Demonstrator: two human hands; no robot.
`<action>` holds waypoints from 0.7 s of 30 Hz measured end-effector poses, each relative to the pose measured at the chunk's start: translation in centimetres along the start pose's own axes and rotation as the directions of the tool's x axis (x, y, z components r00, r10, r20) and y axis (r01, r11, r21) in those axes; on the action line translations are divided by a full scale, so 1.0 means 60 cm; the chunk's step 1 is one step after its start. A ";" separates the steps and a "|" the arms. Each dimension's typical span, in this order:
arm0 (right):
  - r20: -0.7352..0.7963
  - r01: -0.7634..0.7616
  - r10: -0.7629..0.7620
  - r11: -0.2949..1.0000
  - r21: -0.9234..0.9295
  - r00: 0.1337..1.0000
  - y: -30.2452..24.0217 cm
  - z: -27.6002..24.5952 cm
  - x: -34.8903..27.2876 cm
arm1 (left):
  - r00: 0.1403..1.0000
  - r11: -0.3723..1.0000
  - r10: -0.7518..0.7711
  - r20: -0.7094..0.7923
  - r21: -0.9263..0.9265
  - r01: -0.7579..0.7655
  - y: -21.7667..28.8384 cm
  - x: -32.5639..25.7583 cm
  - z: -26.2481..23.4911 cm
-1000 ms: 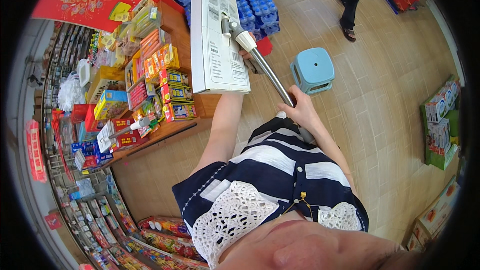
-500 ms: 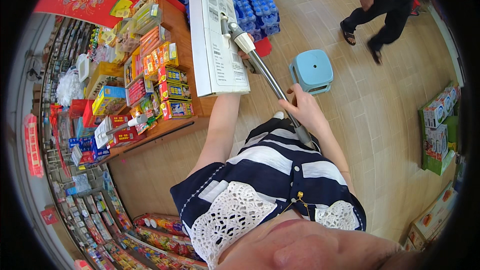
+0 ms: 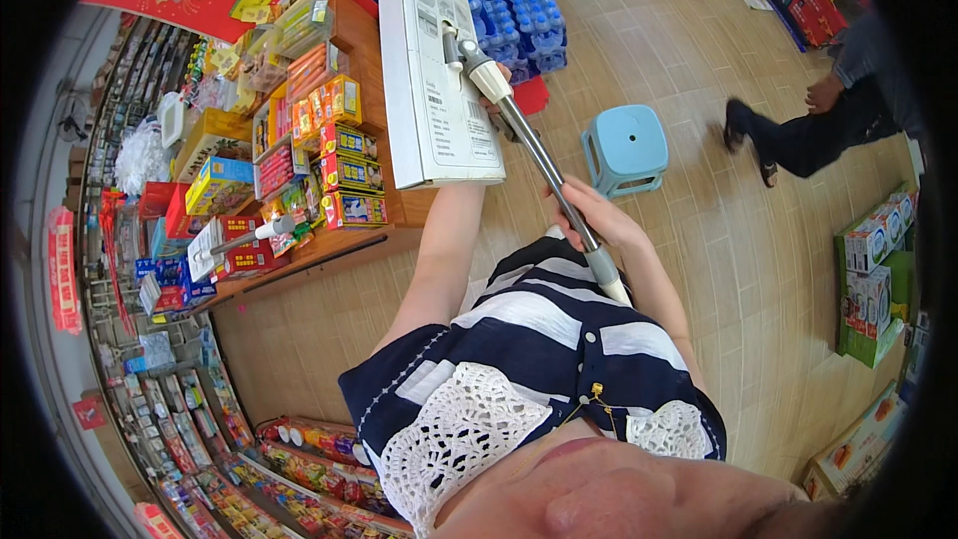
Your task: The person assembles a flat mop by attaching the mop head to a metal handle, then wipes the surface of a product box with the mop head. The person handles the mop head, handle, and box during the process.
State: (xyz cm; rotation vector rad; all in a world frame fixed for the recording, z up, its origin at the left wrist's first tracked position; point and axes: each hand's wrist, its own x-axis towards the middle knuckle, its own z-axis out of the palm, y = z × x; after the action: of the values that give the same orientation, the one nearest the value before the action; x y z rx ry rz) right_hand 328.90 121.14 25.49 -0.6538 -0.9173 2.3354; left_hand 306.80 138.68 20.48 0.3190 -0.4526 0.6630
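A long white cardboard box (image 3: pixel 424 90), printed with small pictures, stands tilted in front of me. Against its face lies a metal pole (image 3: pixel 539 148) with a grey-white jointed collar at its upper end. The pole slants down to the right, its grey lower end close to my striped top. My left hand (image 3: pixel 505 73) is mostly hidden behind the box; a few fingers show at its right edge, beside the collar, gripping there. My right hand (image 3: pixel 597 214) is closed around the lower part of the pole, above its grey end.
A wooden counter (image 3: pixel 349 252) on the left bears stacked snack boxes and a white-headed pole (image 3: pixel 244 243). Shelves (image 3: pixel 165 419) of small packets line the left side. Bottled-water packs (image 3: pixel 529 20) stand ahead, near a blue stool (image 3: pixel 631 145). A person (image 3: pixel 848 110) walks at the right.
My right hand has closed around the pole, where its fingers were looser before. The pole's lower end has shifted slightly. The other person has moved right and nearer.
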 end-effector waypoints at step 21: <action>0.373 -0.144 -0.124 0.777 0.612 0.919 0.052 -0.049 0.046 | 0.993 0.992 -0.098 -0.069 -0.080 0.093 -0.028 0.045 0.003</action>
State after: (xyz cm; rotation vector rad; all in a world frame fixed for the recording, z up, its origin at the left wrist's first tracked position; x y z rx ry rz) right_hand 327.67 122.32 20.70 0.1062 -0.2103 2.6100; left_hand 309.76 138.74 21.74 0.2421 -0.3898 0.5605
